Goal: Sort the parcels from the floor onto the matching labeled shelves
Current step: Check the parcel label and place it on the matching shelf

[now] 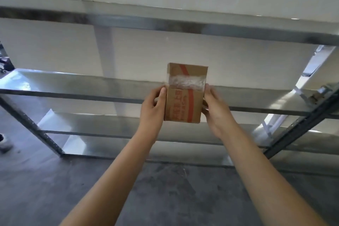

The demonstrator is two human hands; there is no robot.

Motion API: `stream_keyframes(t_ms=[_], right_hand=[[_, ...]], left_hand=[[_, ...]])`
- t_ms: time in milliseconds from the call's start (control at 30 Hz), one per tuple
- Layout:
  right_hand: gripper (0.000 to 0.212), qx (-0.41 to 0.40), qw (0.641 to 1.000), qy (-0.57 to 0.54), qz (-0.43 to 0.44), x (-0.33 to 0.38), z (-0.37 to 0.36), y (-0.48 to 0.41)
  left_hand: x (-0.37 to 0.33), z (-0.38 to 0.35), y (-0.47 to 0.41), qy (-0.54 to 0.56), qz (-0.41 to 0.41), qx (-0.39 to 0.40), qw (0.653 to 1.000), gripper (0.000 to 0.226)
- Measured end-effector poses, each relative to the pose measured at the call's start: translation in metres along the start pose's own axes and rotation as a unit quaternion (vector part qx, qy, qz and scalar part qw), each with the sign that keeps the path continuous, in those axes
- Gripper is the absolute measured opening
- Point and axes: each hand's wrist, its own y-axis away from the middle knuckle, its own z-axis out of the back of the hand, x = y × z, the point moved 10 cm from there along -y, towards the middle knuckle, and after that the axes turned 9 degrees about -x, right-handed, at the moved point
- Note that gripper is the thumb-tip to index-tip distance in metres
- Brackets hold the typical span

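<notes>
Both my arms reach forward, bare to the elbow, forearms converging toward the middle. My left hand point(153, 104) stands upright, palm turned inward, thumb lying along its near edge, fingers flat and pressing from the left. My right hand point(213, 108) mirrors it, palm inward, fingers extended, pressing from the right, wrist slightly bent.

The parcel point(185, 95) is brown corrugated cardboard, matt, with red print and a band of clear glossy tape, wrinkled, across its upper part. The shelves point(73, 82) are galvanised sheet metal, smooth with a dull sheen and patchy reflections. The uprights point(31, 124) are dark perforated steel. The floor point(165, 189) is grey concrete, matt, mottled and scuffed. The wall point(45, 46) is white, matt.
</notes>
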Motion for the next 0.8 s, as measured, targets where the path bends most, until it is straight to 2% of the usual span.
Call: stream_keyframes(t_ms=[167,267,433,600,800], right_hand=[[0.036,0.002,0.999,0.051,0.009,-0.019,0.004,0.011],[0.034,0.011,0.999,0.043,-0.007,-0.026,0.006,0.016],[0.034,0.023,1.0,0.004,-0.009,-0.034,0.009,0.022],[0.034,0.01,1.0,0.017,-0.021,-0.035,0.014,0.021],[0.019,0.004,1.0,-0.004,-0.005,-0.023,0.016,0.022]], left_hand=[[0.018,0.006,0.004,-0.036,-0.003,0.013,0.999,0.04],[0.02,0.01,0.013,-0.046,-0.009,0.011,0.999,0.038],[0.027,0.018,0.018,-0.016,-0.002,0.012,1.0,0.033],[0.032,0.018,0.018,0.018,0.029,0.019,0.999,0.029],[0.018,0.01,0.023,0.058,0.027,0.005,0.998,0.031]])
